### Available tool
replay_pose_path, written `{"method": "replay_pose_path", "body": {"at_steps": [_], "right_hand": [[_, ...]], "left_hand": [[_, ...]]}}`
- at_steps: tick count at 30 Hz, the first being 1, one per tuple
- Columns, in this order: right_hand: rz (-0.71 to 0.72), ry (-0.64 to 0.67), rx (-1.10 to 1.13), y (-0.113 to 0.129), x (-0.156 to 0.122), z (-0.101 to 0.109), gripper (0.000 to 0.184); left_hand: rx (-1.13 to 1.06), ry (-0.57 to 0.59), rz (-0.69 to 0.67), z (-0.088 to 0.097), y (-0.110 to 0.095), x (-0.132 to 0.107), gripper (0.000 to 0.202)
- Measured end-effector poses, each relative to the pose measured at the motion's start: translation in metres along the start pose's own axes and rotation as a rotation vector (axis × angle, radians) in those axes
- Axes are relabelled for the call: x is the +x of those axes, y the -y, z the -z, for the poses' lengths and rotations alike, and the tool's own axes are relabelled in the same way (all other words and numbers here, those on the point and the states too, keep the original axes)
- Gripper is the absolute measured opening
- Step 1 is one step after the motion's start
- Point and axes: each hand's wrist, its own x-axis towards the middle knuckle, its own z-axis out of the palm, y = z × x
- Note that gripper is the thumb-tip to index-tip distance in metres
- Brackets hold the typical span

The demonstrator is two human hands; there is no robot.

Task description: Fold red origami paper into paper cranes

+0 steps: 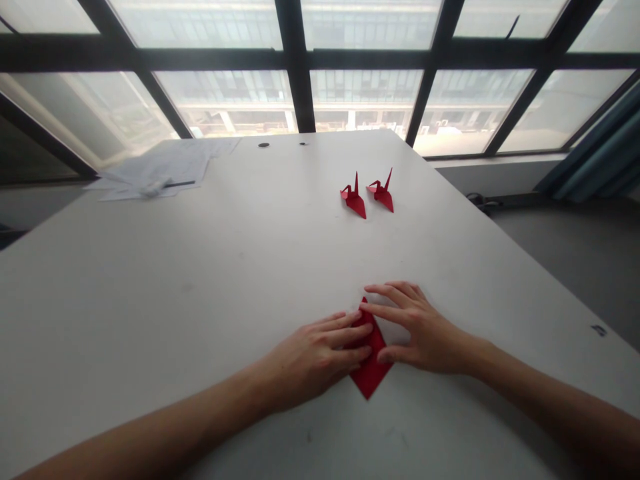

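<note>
A piece of red origami paper, folded into a kite-like diamond, lies on the white table with one point toward me. My left hand rests flat over its left half, fingers stretched out and hiding part of it. On the other side, my right hand has its fingers spread. Its thumb touches the paper's right corner, and a fingertip is at the far point near the left fingertips. Farther off stand two finished red paper cranes, a left crane and a right crane.
The white table reaches to a wide window with dark frames. Loose white paper sheets lie at the far left, with a dark pen on them. Floor and a blue curtain are beyond the table's right edge.
</note>
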Motion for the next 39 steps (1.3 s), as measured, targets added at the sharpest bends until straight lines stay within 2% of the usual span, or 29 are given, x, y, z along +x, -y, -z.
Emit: {"method": "replay_pose_path", "body": {"at_steps": [4, 8, 13, 23, 30, 39], "right_hand": [[0.078, 0.067, 0.010, -0.006, -0.004, 0.015, 0.045], [0.121, 0.109, -0.007, -0.014, -0.004, 0.020, 0.047], [0.107, 0.105, -0.046, -0.023, -0.001, 0.016, 0.048], [0.096, 0.120, -0.103, -0.023, 0.001, 0.012, 0.047], [0.063, 0.046, -0.144, -0.030, 0.003, 0.010, 0.041], [0.122, 0.000, -0.220, -0.025, 0.005, 0.006, 0.039]], "left_hand": [[0.018, 0.019, -0.003, -0.002, 0.002, -0.002, 0.021], [0.015, -0.012, -0.018, -0.005, 0.004, -0.003, 0.020], [0.003, -0.020, -0.023, -0.003, 0.002, -0.001, 0.018], [0.022, 0.008, -0.041, -0.004, 0.002, 0.000, 0.021], [0.026, -0.001, -0.052, -0.005, 0.002, 0.000, 0.021], [0.025, -0.010, -0.058, -0.005, 0.004, 0.001, 0.022]]}}
